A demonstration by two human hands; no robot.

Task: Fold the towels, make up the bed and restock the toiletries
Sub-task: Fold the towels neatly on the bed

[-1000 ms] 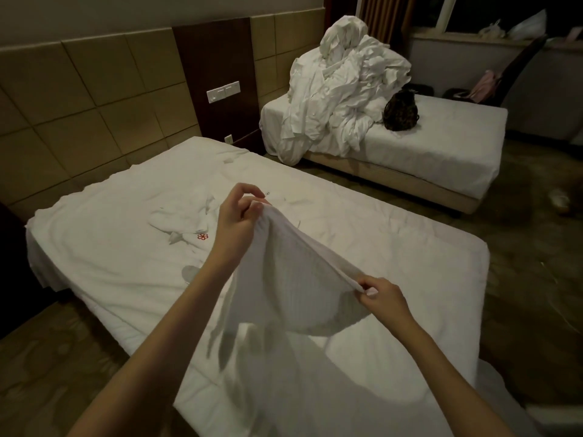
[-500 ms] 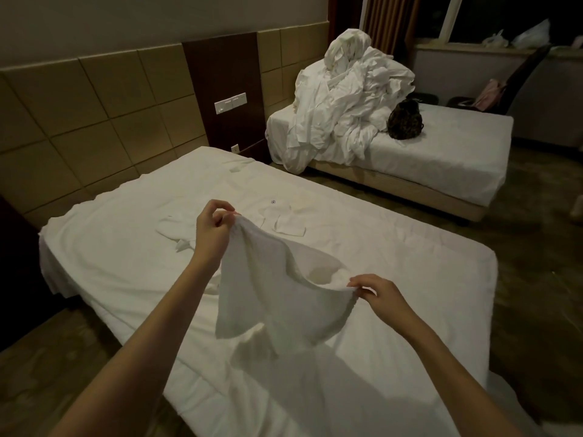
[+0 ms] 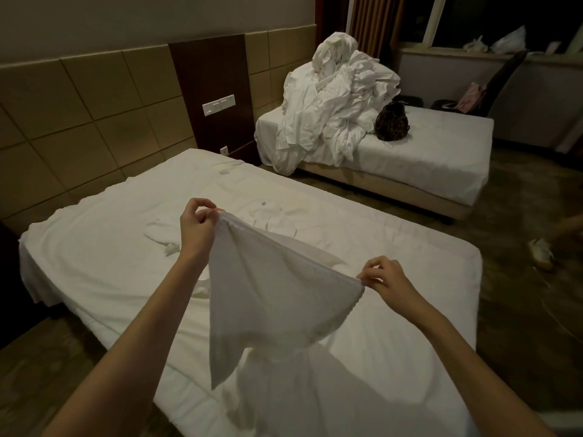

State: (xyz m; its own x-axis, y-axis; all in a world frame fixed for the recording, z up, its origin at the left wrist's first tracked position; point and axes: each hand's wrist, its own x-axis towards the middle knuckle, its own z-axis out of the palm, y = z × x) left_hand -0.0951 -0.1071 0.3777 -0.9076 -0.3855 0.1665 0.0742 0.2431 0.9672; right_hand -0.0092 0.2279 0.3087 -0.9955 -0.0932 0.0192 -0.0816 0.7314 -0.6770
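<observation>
A white towel hangs in the air above the near bed, stretched by its top edge between both hands. My left hand pinches one upper corner, raised higher and further away. My right hand pinches the other upper corner, lower and to the right. The towel's lower part droops in a point toward the mattress. Small white cloths and flat white items lie on the sheet beyond the towel.
A second bed at the back right carries a tall heap of white linen and a dark patterned bag. A switch panel sits on the padded wall. Another person's foot in a white shoe is at the right edge.
Both hands have spread further apart, pulling the towel's top edge straighter. The towel now hangs lower and longer. A shoe has come into view at the right.
</observation>
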